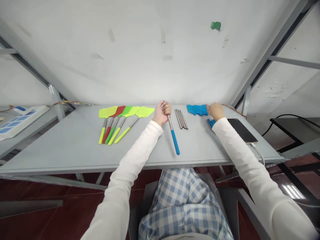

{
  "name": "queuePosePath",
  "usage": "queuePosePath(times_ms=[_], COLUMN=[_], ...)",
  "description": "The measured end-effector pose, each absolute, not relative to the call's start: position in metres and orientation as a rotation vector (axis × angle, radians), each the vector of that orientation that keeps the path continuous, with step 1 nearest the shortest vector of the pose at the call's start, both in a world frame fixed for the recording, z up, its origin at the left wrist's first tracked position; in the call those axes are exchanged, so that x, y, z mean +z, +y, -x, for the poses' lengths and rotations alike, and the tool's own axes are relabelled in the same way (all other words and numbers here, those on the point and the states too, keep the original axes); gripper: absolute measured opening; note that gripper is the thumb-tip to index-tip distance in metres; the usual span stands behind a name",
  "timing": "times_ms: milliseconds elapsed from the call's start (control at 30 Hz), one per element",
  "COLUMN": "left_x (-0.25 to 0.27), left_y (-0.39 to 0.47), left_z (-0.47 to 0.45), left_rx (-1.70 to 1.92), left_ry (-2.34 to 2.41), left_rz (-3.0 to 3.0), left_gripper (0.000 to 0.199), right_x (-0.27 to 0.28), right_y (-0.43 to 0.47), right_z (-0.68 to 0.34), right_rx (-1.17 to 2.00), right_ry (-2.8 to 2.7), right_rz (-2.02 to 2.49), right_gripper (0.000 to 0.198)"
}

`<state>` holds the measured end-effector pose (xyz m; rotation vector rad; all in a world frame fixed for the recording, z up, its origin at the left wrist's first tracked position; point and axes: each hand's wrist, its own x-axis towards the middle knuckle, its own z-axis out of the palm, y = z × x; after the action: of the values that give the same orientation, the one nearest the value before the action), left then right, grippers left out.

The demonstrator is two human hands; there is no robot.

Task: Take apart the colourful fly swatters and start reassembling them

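My left hand (163,112) is closed around the metal shaft of a fly swatter handle (175,142) with a blue grip, which slants toward the table's front edge. The shaft's bare tip pokes out above the fingers. At the right, my right hand (216,111) has its fingers curled at the end of a row of overlapping blue fly swatter heads (196,109), pinching the last one; the fingertips are partly hidden. Between the hands lie several metal tubes (181,119). Blue grips (211,122) show partly beneath my right wrist.
Several assembled fly swatters (120,125) in yellow, red and green lie left on the grey table (75,146). A phone (242,130) with a white cable is right of my right forearm. A power strip (22,121) rests far left. The white wall backs the table.
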<state>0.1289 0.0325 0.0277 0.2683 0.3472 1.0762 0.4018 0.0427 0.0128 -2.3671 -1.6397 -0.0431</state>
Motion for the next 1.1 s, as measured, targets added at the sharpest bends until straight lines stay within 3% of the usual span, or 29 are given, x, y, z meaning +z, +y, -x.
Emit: queuePosePath(times_ms=[67,200,267,433,533,700,800,933,1100], left_x=[0.031,0.041,0.043,0.022,-0.005,-0.027,-0.020,-0.009,-0.015], left_y=[0.041,0.059,0.064,0.048,0.028,0.014,0.017,0.022,0.024], left_z=[-0.129,-0.133,-0.140,-0.163,-0.168,-0.154,-0.139,-0.118,-0.104], left_rx=[1.143,1.329,1.408,1.305,1.054,1.169,1.108,0.976,1.058], left_ry=[0.323,0.314,0.351,0.559,0.671,0.778,0.821,0.906,0.999], left_rz=[-0.264,-0.257,-0.288,-0.560,-0.894,-1.083,-1.109,-1.589,-1.946], left_gripper=[0.039,0.041,0.039,0.025,0.022,0.019,0.024,0.023,0.010], right_x=[0.016,0.013,0.008,-0.008,-0.014,-0.017,-0.011,0.001,0.010], right_y=[0.027,-0.003,-0.012,-0.002,0.010,0.002,0.000,0.018,0.033], right_z=[-0.385,-0.340,-0.319,-0.290,-0.285,-0.288,-0.301,-0.332,-0.359], right_rx=[0.138,0.989,1.125,1.098,0.828,0.402,0.409,0.325,0.734], right_ry=[-1.768,-2.085,-2.130,-1.955,-1.853,-2.279,-2.204,-1.491,-1.215], right_rz=[2.216,1.472,1.246,1.185,1.250,1.287,1.257,1.309,1.269], right_gripper=[0.049,0.059,0.053,0.044,0.044,0.045,0.060,0.064,0.066])
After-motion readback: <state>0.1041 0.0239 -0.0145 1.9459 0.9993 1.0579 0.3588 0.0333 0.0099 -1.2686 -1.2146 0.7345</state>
